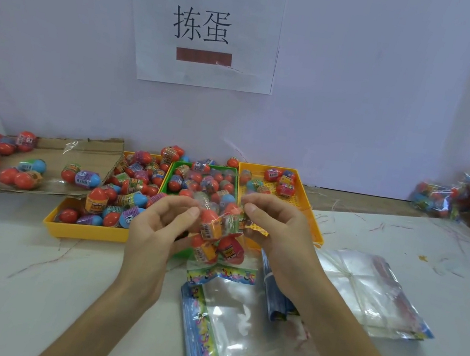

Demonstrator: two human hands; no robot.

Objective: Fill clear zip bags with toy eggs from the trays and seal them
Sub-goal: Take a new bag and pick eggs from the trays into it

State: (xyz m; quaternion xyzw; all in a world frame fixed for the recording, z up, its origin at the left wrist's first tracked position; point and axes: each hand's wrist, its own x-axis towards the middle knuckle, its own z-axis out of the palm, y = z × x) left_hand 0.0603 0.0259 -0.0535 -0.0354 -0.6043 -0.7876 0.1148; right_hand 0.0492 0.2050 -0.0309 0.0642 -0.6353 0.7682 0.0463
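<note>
We pinch the clear plastic zip bag (219,238) by its top: left hand (158,227) at nine o'clock, right hand (277,230) at three. It hangs above the white bench (26,283), bulging with red-and-orange plastic toy eggs (210,223), the green plastic tray (168,181) at twelve.

Green tray (167,181) front behind filled bag (218,233)

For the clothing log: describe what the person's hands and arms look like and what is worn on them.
The left hand and right hand are bare: no gloves, and no rings show. The forearms are bare too, with no sleeve, watch or bracelet in view.
</note>
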